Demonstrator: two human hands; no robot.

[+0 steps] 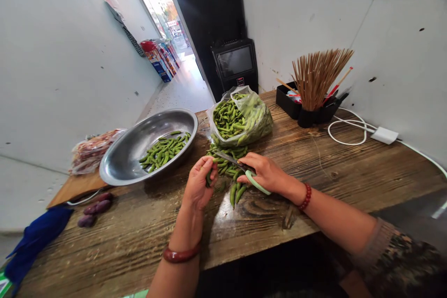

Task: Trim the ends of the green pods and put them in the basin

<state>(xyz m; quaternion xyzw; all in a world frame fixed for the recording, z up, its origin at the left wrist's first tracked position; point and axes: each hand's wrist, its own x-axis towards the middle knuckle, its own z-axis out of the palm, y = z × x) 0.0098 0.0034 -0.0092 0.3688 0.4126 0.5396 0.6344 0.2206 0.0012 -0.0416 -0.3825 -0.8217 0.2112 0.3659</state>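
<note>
Between the fingers of my left hand (pixel 199 180) is a green soybean pod (pixel 208 178), partly hidden by the fingers. My right hand (pixel 264 172) grips a pair of scissors (pixel 257 183) with pale green handles, and their blades reach left toward the pod. Loose soybean pods (pixel 228 167) lie on the table under and between my hands. Just behind them stands a clear plastic bag (pixel 256 123) full of pods. To the left, a wide steel basin (pixel 125 151) holds more pods (pixel 164 151) along its right side.
Several purple oblong things (pixel 96 207) lie at the left, near a bagged pinkish bundle (pixel 92 151) on a wooden board (pixel 70 189) and a blue cloth (pixel 44 230). Bamboo skewers (pixel 316 81) stand in a black holder (pixel 309 116) at the right back, beside a white cable with adapter (pixel 384 135).
</note>
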